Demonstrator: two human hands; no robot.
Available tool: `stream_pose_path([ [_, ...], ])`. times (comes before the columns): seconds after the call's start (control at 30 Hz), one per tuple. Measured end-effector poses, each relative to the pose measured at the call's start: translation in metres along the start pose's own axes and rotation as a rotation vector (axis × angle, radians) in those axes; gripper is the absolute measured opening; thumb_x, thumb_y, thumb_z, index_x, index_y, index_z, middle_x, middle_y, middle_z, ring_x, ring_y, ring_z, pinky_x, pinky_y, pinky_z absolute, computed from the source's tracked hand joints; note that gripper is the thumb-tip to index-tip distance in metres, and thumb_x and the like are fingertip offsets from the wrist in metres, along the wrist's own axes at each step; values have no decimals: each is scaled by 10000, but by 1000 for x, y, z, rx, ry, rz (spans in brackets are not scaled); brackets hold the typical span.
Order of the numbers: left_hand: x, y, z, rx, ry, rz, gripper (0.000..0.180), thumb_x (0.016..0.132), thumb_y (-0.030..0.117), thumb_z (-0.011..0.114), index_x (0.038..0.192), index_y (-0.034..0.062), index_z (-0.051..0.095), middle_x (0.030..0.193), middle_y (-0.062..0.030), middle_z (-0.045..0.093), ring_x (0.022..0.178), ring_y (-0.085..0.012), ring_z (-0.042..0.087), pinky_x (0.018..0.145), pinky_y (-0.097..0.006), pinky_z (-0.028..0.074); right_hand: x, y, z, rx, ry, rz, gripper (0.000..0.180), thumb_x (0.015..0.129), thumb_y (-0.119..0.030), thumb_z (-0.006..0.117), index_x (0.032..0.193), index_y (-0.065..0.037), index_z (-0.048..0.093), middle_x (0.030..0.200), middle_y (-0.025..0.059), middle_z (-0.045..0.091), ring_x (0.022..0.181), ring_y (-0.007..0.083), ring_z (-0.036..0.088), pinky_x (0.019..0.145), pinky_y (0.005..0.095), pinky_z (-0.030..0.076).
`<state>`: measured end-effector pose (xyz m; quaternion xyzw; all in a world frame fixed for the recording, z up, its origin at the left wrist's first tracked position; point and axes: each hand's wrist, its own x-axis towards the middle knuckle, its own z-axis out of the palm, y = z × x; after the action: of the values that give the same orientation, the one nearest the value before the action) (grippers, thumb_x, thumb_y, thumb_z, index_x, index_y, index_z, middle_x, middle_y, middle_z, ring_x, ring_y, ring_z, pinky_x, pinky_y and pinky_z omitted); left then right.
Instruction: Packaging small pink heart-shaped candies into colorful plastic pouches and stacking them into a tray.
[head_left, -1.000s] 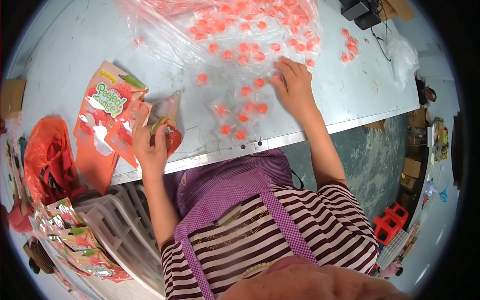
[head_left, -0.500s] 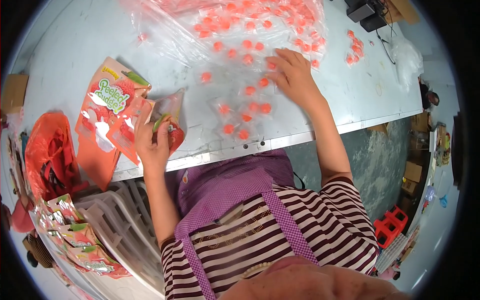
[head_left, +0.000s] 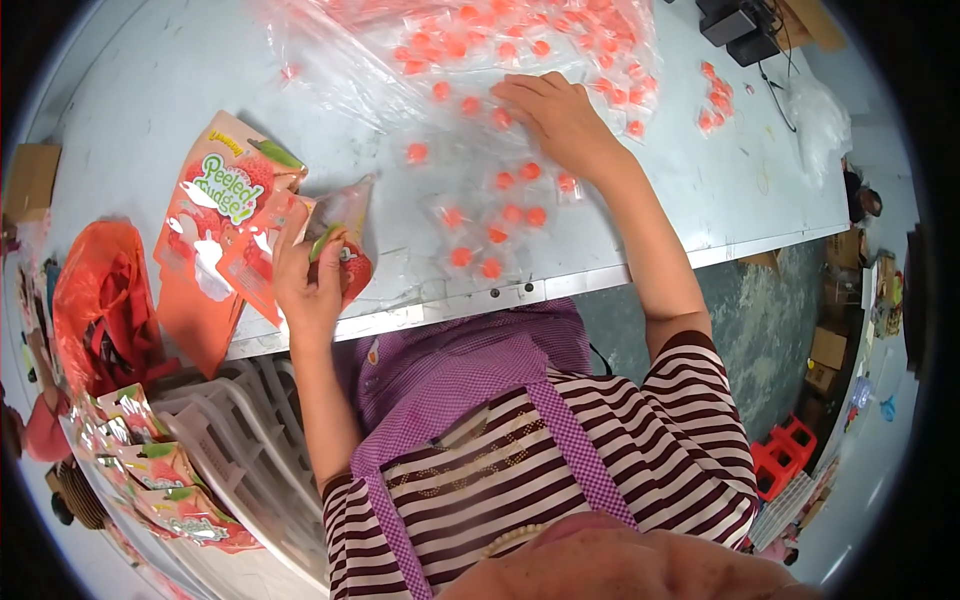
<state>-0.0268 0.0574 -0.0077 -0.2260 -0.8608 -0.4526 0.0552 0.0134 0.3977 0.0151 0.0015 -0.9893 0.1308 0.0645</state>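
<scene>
My left hand point(head_left: 308, 275) is closed on a red candy pouch point(head_left: 358, 272), whose clear, open-looking end points right. Beneath and beside it lie more flat red pouches point(head_left: 215, 175) printed with fruit and green leaves. Over the middle of the table, my right hand point(head_left: 560, 118) stretches out, palm down, fingers a little apart. Its fingertips are at a red candy in a clear wrapper point(head_left: 501, 119); whether they touch it is hard to see. Nearer the front edge sit several other wrapped candies point(head_left: 512, 213), loosely grouped.
A large clear plastic bag point(head_left: 345, 62) with a heap of wrapped candies covers the far side. Small candies point(head_left: 716, 98) and black boxes with a cable point(head_left: 750, 45) lie far right. At lower left stand an orange bag point(head_left: 100, 290) and a white plastic crate point(head_left: 225, 430) beside filled pouches point(head_left: 180, 490).
My right hand has moved left and farther from me across the candies. One wrapped candy now lies nearer me, right of the loose group. My left hand keeps its hold on the pouch.
</scene>
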Motion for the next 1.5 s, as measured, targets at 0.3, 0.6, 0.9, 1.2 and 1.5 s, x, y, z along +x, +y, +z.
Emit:
stream_pose_path([
  [0.3,3,0,-2,78,0,146,153,831,76,643,944,-26,651,1238,-200,548,1099,-271,536,925,-350,402,-2,-17,6,-43,166,-67,342,883,-262,566,1217,-192,565,1219,56,526,1110,238,447,921,406,332],
  [0.6,3,11,-3,39,9,57,102,784,62,678,829,-20,639,1212,-187,572,1131,-330,535,910,-375,426,18,-22,1,129,18,-160,294,900,-244,538,1173,-150,588,1225,62,522,1123,262,447,931,411,339],
  [0.9,4,-1,0,65,41,144,132,764,47,687,802,-38,593,1219,-198,567,1130,-332,539,921,-372,424,29,-35,8,133,-152,-105,286,894,-203,529,1155,-89,563,1148,60,555,1094,244,474,958,380,338],
  [1.2,7,-5,3,43,27,148,153,744,30,693,752,-41,557,1227,-213,558,1120,-345,544,926,-393,424,0,-79,24,45,-40,-170,412,836,-273,611,1236,-208,539,1250,64,494,1130,293,430,953,463,314],
  [1.5,7,-2,0,91,35,203,123,769,50,679,802,-38,598,1227,-189,564,1111,-332,542,885,-375,438,-30,-44,0,-33,68,-364,438,796,-302,638,1208,-180,552,1313,64,463,1240,286,367,1027,464,237],
])
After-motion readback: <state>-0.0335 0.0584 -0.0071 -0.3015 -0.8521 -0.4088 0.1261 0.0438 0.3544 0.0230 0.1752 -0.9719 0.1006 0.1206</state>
